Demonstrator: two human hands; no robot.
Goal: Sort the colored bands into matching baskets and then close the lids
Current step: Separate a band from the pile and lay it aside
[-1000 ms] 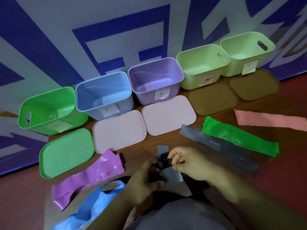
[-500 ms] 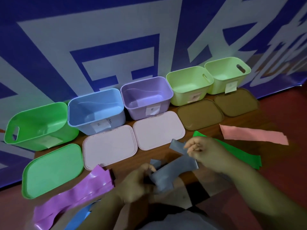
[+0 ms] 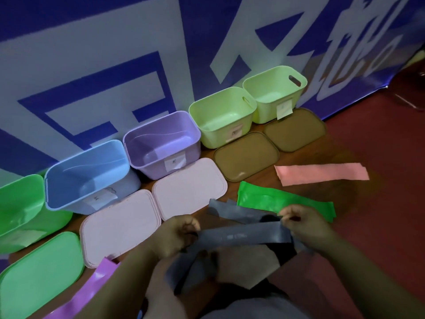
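**Inspector:** Any writing legible?

**Assessor:** Each basket carries a pale paper label on its front wall. The label on the purple basket (image 3: 161,143) shows a dark handwritten mark, too small to read. The one on the blue basket (image 3: 87,171) is also unreadable. A faint pale print runs along the grey band (image 3: 241,237), but it is blurred. The banner (image 3: 115,54) behind bears large blue and white shapes, cropped at the edges.

**Inspector:** Hands?

**Assessor:** The left hand (image 3: 177,236) is curled and pinches the grey band's left end. The right hand (image 3: 303,224) pinches its right end between thumb and fingers. The band is drawn out flat between them, in front of the two pale pink lids (image 3: 119,226).

**Inspector:** Materials and shapes?

**Assessor:** The bands are thin, flat strips.
- A second grey strip (image 3: 225,209) lies just behind the held one, against the glossy green band (image 3: 276,199).
- The pink band (image 3: 322,173) looks matte and lies apart, farther back.
- The purple band (image 3: 92,293) is shiny and lies at near left beside the green lid (image 3: 39,272).

The baskets are smooth plastic with rounded corners, all open, in a row against the banner. The green basket (image 3: 20,210) is at far left. The two light green baskets (image 3: 220,118) at right have slot handles, and two brown lids (image 3: 246,157) with raised rims lie before them.
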